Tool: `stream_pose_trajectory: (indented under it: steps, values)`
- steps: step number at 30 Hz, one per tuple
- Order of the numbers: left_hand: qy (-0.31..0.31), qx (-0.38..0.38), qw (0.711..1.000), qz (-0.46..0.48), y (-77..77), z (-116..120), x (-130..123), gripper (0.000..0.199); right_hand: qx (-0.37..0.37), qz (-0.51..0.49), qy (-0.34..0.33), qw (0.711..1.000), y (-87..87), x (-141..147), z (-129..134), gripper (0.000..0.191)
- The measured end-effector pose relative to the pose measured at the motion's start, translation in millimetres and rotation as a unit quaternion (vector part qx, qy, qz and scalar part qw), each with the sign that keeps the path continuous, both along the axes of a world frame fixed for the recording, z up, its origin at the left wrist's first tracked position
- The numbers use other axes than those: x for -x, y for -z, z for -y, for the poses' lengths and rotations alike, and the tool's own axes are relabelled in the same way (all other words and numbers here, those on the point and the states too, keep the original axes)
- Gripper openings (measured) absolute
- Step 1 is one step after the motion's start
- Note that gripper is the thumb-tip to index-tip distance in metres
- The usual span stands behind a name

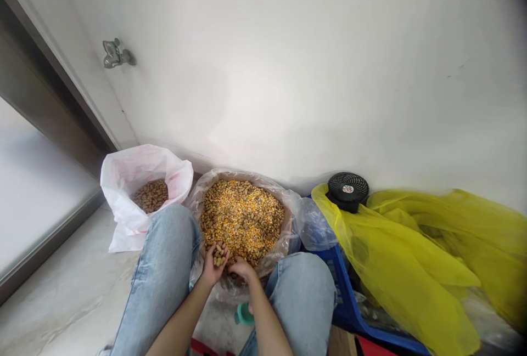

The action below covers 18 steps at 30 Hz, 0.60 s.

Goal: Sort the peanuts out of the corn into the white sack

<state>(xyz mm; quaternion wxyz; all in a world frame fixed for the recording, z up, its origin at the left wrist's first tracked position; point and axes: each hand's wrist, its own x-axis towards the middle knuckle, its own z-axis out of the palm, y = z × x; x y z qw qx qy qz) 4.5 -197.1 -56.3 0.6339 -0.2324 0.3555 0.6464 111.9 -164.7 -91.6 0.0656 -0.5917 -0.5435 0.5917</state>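
Observation:
A clear plastic bag (284, 197), its mouth spread wide between my knees, holds yellow corn kernels (242, 202) mixed with peanuts in their shells. Palm up and cupped at the near rim, my left hand (212, 269) carries several unshelled peanuts (219, 255). Just right of it, my right hand (242, 268) reaches down at the same rim with curled fingers. Its fingertips are partly hidden, so whatever they grip does not show. To the left, a white sack (121, 202) stands with its top turned outward, and brown peanuts (151, 196) lie inside.
A blue plastic crate (349, 301) stands on the right under yellow netting (411, 252). On the netting sits a round black fan-like object (348, 188). A tap (117, 54) juts from the white wall. Something teal (244, 315) lies below my right forearm.

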Motion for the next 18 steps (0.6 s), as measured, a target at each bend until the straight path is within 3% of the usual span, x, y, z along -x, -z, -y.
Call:
stream_pose_trajectory:
  steps: [3, 6, 8, 13, 18]
  values:
    - [-0.016, 0.014, 1.0, 0.011, 1.2, -0.8, 1.7, 0.008, -0.009, -0.081, 0.067, 0.994, -8.6, 7.1, -6.0, 0.027]
    - [-0.018, 0.017, 1.0, 0.013, 2.8, -1.3, 3.2, 0.008, -0.038, -0.198, 0.169, 0.965, -20.9, 8.5, -20.9, 0.036]
    - [-0.016, 0.014, 1.0, 0.01, 3.4, -1.6, 3.6, 0.008, -0.066, -0.208, 0.215, 0.952, -25.8, 6.1, -29.9, 0.041]
    - [-0.018, 0.019, 1.0, 0.015, 0.8, -2.4, 3.6, 0.008, -0.132, 0.061, 0.111, 0.983, -15.8, 0.6, -24.9, 0.028]
    - [-0.016, 0.019, 1.0, 0.016, -2.3, -3.2, 3.1, 0.008, -0.095, 0.064, 0.012, 0.993, 3.2, 2.3, 0.1, 0.011]
